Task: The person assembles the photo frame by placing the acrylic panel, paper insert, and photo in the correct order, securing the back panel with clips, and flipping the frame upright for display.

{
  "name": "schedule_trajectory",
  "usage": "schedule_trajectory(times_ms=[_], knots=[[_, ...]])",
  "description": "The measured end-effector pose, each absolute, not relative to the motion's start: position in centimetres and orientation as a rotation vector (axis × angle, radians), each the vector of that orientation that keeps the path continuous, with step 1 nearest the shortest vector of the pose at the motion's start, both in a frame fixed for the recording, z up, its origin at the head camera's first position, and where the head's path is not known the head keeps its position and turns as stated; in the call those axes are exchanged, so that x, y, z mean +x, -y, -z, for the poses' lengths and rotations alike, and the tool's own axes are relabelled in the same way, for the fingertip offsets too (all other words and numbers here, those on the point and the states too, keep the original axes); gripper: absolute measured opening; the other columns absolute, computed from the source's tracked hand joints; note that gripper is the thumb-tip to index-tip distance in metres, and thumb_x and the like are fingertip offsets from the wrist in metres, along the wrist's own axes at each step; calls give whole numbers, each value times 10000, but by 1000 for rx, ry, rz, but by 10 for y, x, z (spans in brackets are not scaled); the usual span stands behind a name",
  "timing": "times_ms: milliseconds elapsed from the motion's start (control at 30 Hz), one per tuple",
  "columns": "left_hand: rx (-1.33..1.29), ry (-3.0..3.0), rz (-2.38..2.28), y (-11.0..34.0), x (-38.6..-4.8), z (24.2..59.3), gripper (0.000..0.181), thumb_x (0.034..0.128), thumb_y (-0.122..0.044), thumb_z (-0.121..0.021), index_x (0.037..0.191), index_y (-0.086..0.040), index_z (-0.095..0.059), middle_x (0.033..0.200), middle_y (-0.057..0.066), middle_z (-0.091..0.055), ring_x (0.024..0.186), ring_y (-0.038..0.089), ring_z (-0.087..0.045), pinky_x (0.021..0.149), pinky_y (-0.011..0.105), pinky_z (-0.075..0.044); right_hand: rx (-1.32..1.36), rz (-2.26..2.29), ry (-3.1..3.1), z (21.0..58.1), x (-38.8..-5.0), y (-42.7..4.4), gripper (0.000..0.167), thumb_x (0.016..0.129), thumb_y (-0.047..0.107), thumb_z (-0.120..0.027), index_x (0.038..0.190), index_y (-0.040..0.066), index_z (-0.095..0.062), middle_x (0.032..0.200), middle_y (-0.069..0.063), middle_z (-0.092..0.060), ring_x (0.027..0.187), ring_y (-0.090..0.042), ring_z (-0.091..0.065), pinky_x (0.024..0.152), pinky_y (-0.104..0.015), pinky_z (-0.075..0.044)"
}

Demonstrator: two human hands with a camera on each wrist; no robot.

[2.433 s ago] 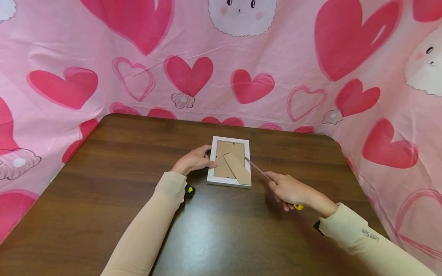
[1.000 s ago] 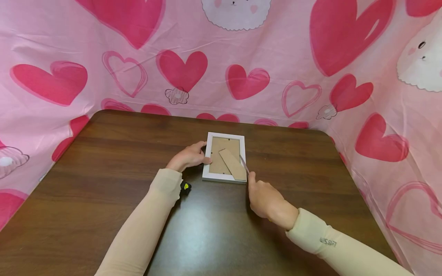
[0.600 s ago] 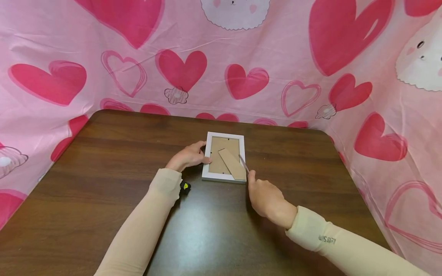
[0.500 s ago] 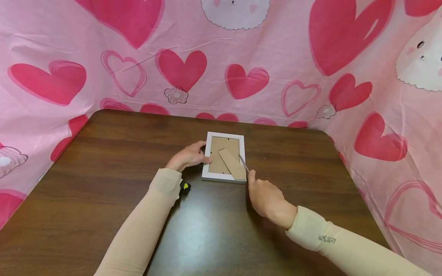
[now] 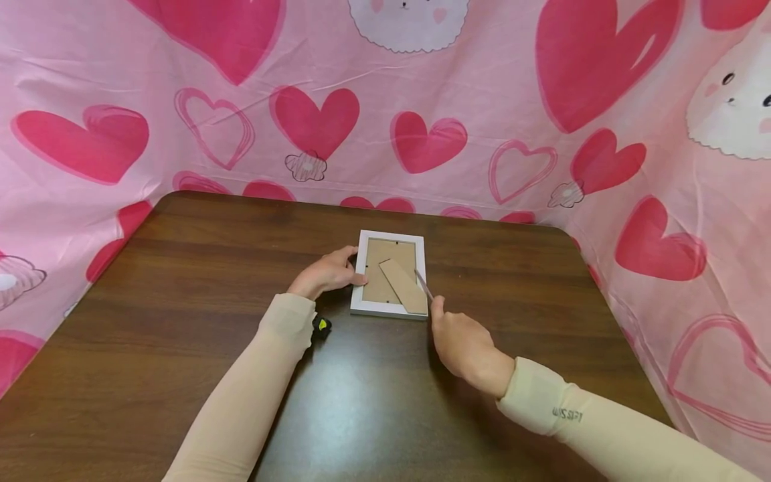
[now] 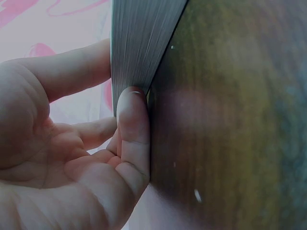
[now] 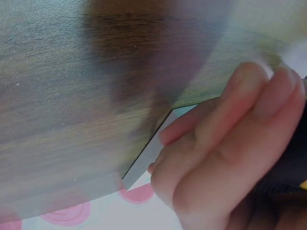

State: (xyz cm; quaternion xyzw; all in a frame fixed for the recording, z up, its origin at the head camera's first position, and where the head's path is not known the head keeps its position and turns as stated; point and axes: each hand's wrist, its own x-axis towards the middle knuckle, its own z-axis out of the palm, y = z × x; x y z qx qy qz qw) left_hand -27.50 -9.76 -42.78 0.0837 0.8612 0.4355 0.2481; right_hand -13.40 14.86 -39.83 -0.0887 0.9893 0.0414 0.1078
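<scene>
A white picture frame lies face down on the table in the head view. Its brown backing board shows, with a slanted easel stand and small dark tabs around the rim. My left hand grips the frame's left side, thumb on the border; in the left wrist view fingers press its side edge. The right hand holds a screwdriver, whose thin shaft crosses the right border and whose tip meets the backing's right edge. Its black and yellow handle is mostly covered by fingers.
Dark brown wooden table surrounds the frame. A pink cloth with hearts hangs behind and at both sides. A black wrist strap with a yellow-green mark sits under the left cuff.
From 2.4 seconds ago, the right hand has moved left and turned, bringing the screwdriver steeper along the frame's right border. Over the last second hands and frame hold nearly still; the view shifts slightly.
</scene>
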Motion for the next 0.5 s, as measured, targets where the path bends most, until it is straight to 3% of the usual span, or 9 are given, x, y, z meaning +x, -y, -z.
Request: schedule_trajectory(times_ms=[267,500], knots=[[218,-2338,-1186,98,-274,427,871,993,-231,-734,1690,-70,-238,1161,136,-543,1168,288,-489,1141,496,-377,-278,-212,-2971,399,-131,-146,501,1020,-4,-578,1495,-87,-443,593,-119,-566,478,-239,-570,458,-458,-558],[234,-2354,-1189,98,-274,429,868,990,-229,-735,1686,-62,-245,1080,125,-542,1082,273,-500,1055,459,-404,-319,-263,-3007,397,-129,-146,483,1005,-5,-595,1465,-93,-478,584,-128,-570,478,-254,-587,454,-461,-559]])
